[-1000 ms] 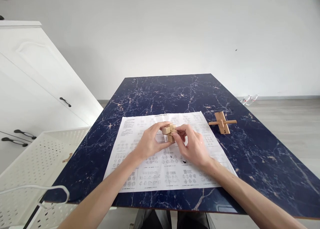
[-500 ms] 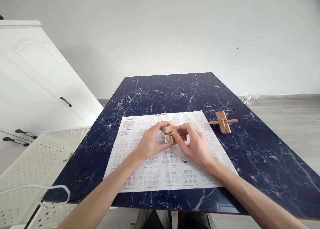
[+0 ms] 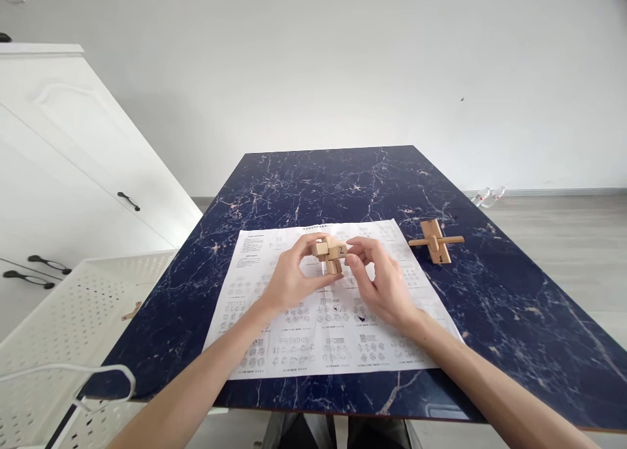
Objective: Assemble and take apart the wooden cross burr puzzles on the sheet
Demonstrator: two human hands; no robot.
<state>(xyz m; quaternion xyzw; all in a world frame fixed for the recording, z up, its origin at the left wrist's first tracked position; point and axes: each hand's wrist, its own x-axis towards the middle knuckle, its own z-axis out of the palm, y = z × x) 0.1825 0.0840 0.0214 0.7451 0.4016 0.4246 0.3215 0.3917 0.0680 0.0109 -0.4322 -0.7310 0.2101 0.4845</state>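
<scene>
A wooden interlocking puzzle (image 3: 333, 251) of pale bars is held just over the printed sheet (image 3: 298, 354); one bar carries a "2". My left hand (image 3: 289, 276) grips it between the thumb below and the fingers above. At its right side my right hand (image 3: 385, 282) has thumb and fingers a little apart, fingertips close to the marked bar; whether they touch it I cannot tell. To the right of the paper lies another wooden puzzle (image 3: 435, 242), a flat numbered piece crossed by a thin bar.
The paper lies on a dark blue marbled table (image 3: 323, 181). At the left, a white perforated basket (image 3: 53, 318) holds a small wooden piece (image 3: 131, 312), and a white cable (image 3: 98, 368) crosses it. A white cabinet (image 3: 88, 155) stands beyond. Plastic bottles (image 3: 488, 195) are on the floor at right.
My right hand has loosened from the puzzle and shifted slightly right, exposing the bar marked "2". The puzzle has turned a little in my left hand.
</scene>
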